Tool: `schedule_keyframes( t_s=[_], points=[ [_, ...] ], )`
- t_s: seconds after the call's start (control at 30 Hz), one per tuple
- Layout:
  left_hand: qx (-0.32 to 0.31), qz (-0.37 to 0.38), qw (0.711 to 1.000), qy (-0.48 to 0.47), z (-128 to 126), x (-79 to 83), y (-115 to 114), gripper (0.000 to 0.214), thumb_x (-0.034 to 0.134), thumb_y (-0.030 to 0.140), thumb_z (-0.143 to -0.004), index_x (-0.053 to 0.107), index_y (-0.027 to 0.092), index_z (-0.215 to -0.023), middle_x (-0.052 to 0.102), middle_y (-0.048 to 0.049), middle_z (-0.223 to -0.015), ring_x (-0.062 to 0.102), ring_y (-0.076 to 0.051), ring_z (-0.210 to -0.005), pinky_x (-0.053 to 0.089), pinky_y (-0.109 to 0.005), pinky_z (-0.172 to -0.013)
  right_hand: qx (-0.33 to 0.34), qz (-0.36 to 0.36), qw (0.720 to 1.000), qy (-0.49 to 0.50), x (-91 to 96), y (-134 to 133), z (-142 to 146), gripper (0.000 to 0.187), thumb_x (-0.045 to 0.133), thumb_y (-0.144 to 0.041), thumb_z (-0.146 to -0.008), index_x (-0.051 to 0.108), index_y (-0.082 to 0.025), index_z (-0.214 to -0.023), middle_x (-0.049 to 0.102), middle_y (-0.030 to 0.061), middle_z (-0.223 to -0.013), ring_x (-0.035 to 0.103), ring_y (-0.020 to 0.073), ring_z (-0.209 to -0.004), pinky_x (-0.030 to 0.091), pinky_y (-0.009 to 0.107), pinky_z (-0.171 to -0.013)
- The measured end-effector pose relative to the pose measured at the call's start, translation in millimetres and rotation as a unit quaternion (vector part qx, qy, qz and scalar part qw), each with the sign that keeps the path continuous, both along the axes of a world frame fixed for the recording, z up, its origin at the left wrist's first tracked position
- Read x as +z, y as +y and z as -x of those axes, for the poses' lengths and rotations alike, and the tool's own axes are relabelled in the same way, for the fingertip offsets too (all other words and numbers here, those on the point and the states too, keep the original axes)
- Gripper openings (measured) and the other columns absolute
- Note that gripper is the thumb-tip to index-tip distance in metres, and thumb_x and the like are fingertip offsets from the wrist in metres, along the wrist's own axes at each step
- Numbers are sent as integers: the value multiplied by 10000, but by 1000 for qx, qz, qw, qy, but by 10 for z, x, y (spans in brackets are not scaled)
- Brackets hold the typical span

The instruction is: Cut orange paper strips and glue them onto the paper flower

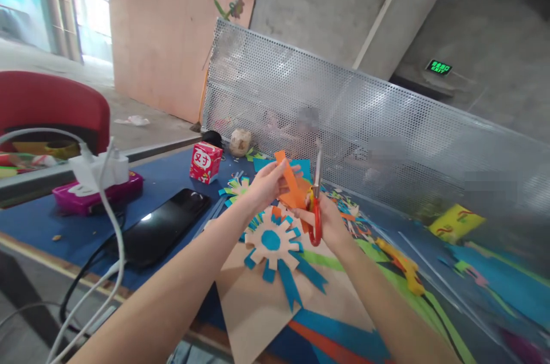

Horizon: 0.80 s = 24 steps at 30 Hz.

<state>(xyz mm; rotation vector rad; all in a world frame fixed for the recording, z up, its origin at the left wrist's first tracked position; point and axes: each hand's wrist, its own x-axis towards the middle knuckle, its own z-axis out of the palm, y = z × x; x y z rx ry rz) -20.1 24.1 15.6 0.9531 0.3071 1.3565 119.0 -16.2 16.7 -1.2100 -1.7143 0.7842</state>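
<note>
My left hand point(267, 183) pinches a piece of orange paper point(291, 186) and holds it up above the blue table point(47, 218). My right hand point(327, 220) grips red-handled scissors point(316, 203), blades pointing up beside the orange paper. Below both hands lies a paper rosette point(273, 246) of tan and blue strips with blue ribbon tails, on a tan sheet point(253, 301).
A black phone point(161, 226), a white charger with cables point(99, 172), a magenta box point(97, 195) and a red carton point(206, 161) are on the left. A yellow glue gun point(401, 265) and coloured paper scraps lie right. A perforated metal screen point(365, 123) stands behind.
</note>
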Motion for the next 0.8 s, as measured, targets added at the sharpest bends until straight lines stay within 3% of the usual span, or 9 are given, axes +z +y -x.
schedule_keyframes(
  t_s=[0.1, 0.23, 0.37, 0.53, 0.63, 0.7, 0.8],
  points=[
    [-70, -51, 985, 150, -92, -33, -83, 234, 579, 297, -732, 603, 161, -919, 638, -105, -963, 616, -200, -819, 496, -290, -645, -12, 17, 998, 52, -47, -35, -97, 358, 641, -420, -579, 360, -212, -656, 455, -45, -599, 505, 118, -539, 431, 264, -559],
    [26, -87, 964, 249, -196, -71, -107, 142, 573, 210, -717, 660, 180, -824, 666, -46, -806, 609, -150, -718, 481, -235, -610, -29, 25, 998, 48, -77, -80, -237, 371, 675, -403, -543, 380, -209, -657, 478, -35, -638, 535, 128, -562, 440, 274, -586],
    [37, -66, 965, 253, -218, -99, -60, 127, 553, 159, -715, 649, 165, -799, 652, -43, -693, 608, -150, -645, 491, -244, -565, -38, 49, 998, -2, -76, -152, -415, 305, 622, -408, -613, 402, -214, -696, 492, -33, -615, 479, 113, -484, 397, 253, -486],
    [82, -121, 956, 254, -188, -130, -56, 486, 607, 115, -661, 489, 188, -1127, 611, -8, -587, 536, -110, -441, 421, -193, -407, -71, -5, 987, -143, -53, -199, -756, 219, 592, -360, -646, 435, -217, -698, 482, -30, -622, 467, 133, -572, 378, 257, -551],
    [94, -123, 966, 209, -158, -102, -79, 629, 612, 34, -622, 445, 226, -1197, 613, -2, -629, 575, -109, -528, 438, -168, -468, -83, -14, 973, -215, -35, -186, -927, 197, 585, -348, -644, 446, -213, -678, 487, -28, -632, 459, 140, -595, 359, 257, -565],
    [90, -106, 975, 175, -138, -80, -80, 675, 594, -16, -606, 438, 241, -1210, 628, -14, -688, 604, -120, -614, 466, -172, -527, -71, 15, 973, -220, -37, -162, -1003, 211, 593, -358, -629, 447, -208, -654, 457, -39, -587, 436, 128, -556, 345, 248, -538],
    [94, -104, 977, 158, -116, -64, -65, 715, 591, -43, -586, 435, 252, -1218, 649, -50, -824, 584, -94, -565, 489, -184, -528, -43, 60, 975, -210, -44, -149, -1060, 236, 616, -372, -598, 450, -205, -601, 414, -52, -524, 399, 105, -490, 320, 231, -480]
  ],
)
